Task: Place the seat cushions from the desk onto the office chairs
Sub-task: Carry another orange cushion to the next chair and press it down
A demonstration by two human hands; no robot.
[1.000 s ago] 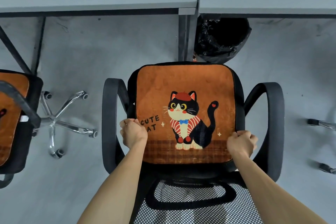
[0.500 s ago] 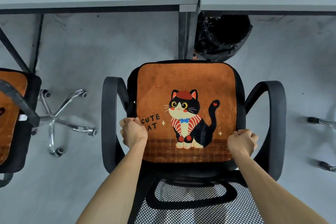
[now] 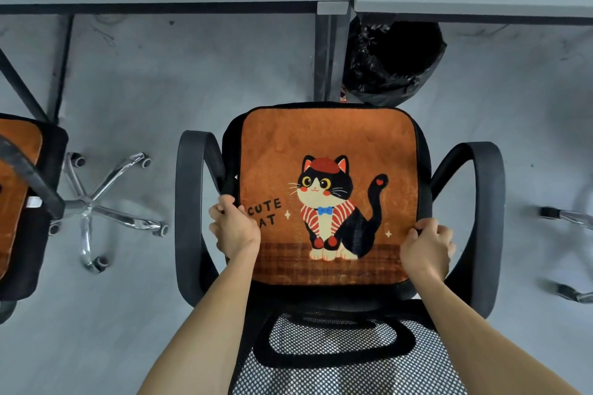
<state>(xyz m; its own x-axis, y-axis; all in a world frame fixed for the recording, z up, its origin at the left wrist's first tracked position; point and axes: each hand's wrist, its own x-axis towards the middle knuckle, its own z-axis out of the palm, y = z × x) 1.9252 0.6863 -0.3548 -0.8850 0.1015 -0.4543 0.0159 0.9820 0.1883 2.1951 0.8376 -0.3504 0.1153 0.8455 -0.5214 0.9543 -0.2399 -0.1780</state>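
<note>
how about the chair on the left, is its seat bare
No, an orange cushion covers the left chair's seat, like the cat cushion the left hand and right hand grip.

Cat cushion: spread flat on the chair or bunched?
Spread flat: the cat cushion covers the chair seat, print unwrinkled; left hand and right hand grip its side edges.

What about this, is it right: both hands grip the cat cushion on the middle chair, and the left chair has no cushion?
One point is wrong: in the head view the left chair already bears an orange cushion. The rest holds.
</note>
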